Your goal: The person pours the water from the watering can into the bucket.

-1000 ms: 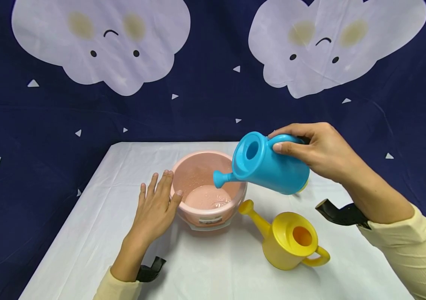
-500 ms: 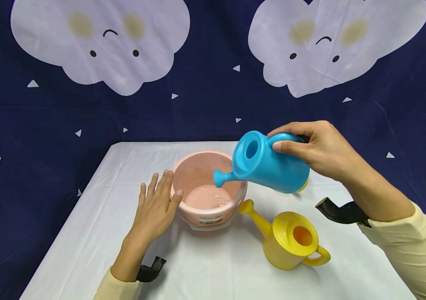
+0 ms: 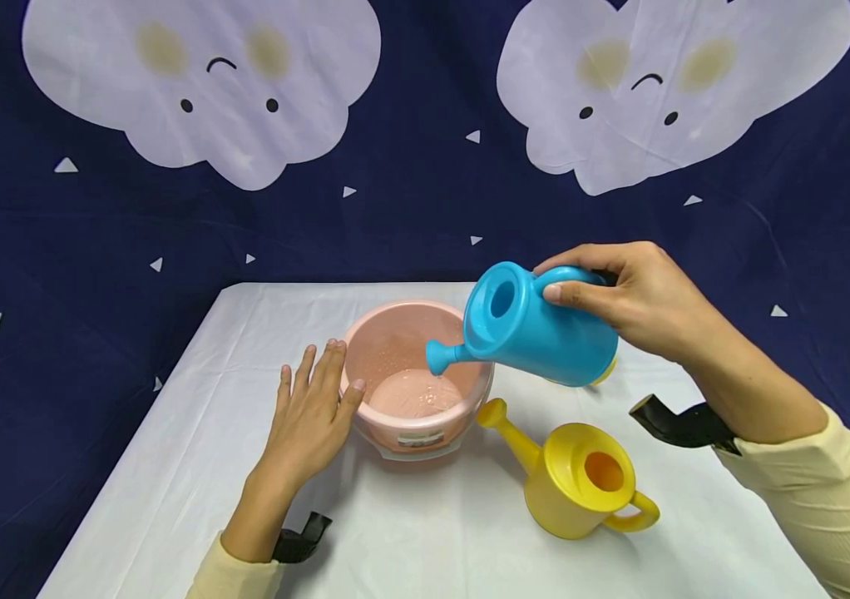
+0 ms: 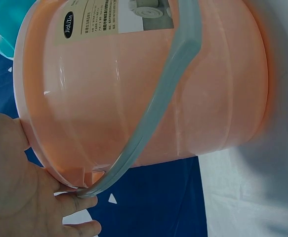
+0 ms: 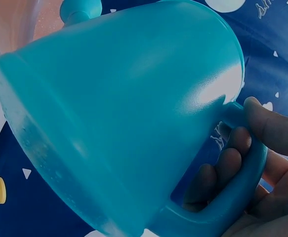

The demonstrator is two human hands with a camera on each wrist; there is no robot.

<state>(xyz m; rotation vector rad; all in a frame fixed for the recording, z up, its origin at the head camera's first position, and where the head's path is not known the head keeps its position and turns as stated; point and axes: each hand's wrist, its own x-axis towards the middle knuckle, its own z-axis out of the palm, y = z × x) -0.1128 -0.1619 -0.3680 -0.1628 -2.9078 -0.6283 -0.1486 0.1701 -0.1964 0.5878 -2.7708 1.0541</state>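
My right hand grips the handle of a blue watering can, fingers curled round it in the right wrist view. The can is tilted, its spout pointing down over a pink bucket. Shallow liquid with small bubbles lies inside the bucket. With fingers nearly straight, my left hand rests against the bucket's left rim. In the left wrist view, its fingers touch the rim beside the root of the grey bucket handle. Part of the bucket's far right rim is hidden behind the blue can.
A yellow watering can stands front right of the bucket, its spout close to the bucket's side. Another yellow piece shows partly behind the blue can. A white cloth covers the table, and a dark blue curtain hangs behind.
The ripples in the bucket's liquid have faded, leaving small bubbles. Both hands and the blue watering can have barely moved.
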